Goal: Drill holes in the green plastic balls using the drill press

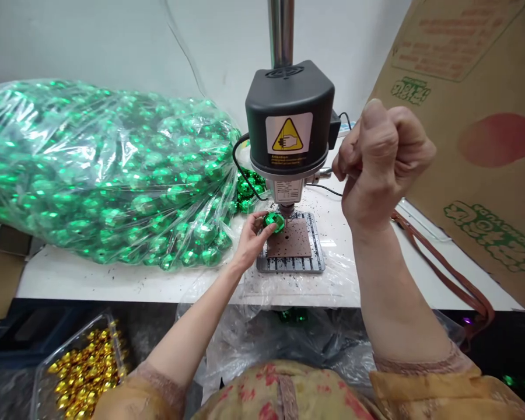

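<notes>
My left hand (249, 240) pinches a shiny green faceted ball (275, 221) beside the bit of a black bench drill press (289, 93). The ball is over a brown board (304, 242) that lies on the slotted metal base (317, 265), both strewn with dark chips. My right hand (378, 160) is closed in a fist at the press's right side, around the end of its feed lever (325, 174). Most of that lever is hidden by the fingers. A warning label (289, 134) is on the front of the press's housing.
A large clear bag of green balls (114, 181) fills the table's left side. To the right stand a cardboard box (472, 116) and a brown strap (446, 262). Gold balls (87, 367) fill a clear bin at lower left. Plastic sheeting (289, 344) hangs over the table's front edge.
</notes>
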### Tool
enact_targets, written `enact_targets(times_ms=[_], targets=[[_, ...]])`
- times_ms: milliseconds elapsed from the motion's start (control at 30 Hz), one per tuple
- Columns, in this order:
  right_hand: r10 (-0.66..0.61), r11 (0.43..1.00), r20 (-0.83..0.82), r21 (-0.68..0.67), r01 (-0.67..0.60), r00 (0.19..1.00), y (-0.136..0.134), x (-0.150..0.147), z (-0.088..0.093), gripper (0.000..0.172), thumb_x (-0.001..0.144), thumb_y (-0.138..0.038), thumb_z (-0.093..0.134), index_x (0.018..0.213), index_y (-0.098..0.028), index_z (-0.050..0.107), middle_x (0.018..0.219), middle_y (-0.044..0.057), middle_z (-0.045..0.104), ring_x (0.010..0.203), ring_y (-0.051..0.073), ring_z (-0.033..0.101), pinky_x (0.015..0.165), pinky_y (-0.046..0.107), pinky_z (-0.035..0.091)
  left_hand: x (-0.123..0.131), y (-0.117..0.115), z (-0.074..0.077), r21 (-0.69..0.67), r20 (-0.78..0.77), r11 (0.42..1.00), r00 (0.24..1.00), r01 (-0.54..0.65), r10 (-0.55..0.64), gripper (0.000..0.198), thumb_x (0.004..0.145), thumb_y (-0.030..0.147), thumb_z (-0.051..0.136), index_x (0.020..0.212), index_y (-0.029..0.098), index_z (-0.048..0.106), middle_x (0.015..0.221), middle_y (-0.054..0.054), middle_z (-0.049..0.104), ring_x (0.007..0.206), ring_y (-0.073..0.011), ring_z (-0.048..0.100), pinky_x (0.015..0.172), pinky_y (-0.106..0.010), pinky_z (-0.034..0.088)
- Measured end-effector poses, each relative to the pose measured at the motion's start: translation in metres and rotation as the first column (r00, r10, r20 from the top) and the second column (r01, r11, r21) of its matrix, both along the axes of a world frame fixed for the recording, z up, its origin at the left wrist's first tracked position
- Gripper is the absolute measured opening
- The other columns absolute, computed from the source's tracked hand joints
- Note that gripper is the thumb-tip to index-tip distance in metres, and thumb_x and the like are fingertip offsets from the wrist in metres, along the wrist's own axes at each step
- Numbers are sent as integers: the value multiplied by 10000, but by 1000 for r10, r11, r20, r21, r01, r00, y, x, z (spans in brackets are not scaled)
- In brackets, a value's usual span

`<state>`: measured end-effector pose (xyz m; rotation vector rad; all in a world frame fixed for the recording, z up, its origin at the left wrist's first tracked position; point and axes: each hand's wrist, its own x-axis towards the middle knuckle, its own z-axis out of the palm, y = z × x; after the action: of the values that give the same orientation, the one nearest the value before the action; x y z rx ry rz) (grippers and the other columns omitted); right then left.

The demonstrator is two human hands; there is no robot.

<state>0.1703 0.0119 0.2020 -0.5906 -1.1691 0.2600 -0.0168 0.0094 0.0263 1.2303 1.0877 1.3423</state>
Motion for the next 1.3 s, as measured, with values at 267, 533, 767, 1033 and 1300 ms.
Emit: enact_targets(times_ms=[267,533,767,1033,1300], targets=[[-51,999,38,-10,52,998,-2,-1,1,557,978,-645,523,660,-240,309,576,-49,310,476,73,334,486,272,346,1,3,-11,46,-134,997,990,54,-47,509,806,468,856,1178,204,631,1175,-84,723,1128,-221,665,1008,-338,493],[60,985,-27,164,-55,998,8,-2,0,539,913,-580,662,633,-248,342,534,-72,330,424,78,289,440,298,294,3,8,-19,138,-256,985,965,100,-63,547,824,527,835,1233,215,648,1271,-97,721,1221,-266,658,1085,-402,498],[55,985,-32,164,-49,998,11,0,-1,529,909,-589,660,635,-255,355,517,-73,316,417,91,276,445,326,296,4,3,-20,233,-421,968,907,95,12,576,793,474,877,1275,221,691,1389,-127,689,1385,-346,592,1204,-519,439],[116,977,-58,184,-104,992,10,-1,0,510,915,-500,697,625,-249,361,507,-87,361,412,69,280,431,291,253,13,-5,-19,208,-419,962,905,177,-76,547,839,396,846,1301,198,629,1229,-105,737,1115,-273,722,1006,-430,587],[89,992,-33,97,-85,996,11,-3,11,579,948,-548,644,606,-233,298,497,-93,292,396,26,299,413,237,267,18,-7,-26,202,-384,966,921,160,-72,565,826,360,857,1321,212,630,1282,-104,718,1192,-284,689,1075,-455,547]])
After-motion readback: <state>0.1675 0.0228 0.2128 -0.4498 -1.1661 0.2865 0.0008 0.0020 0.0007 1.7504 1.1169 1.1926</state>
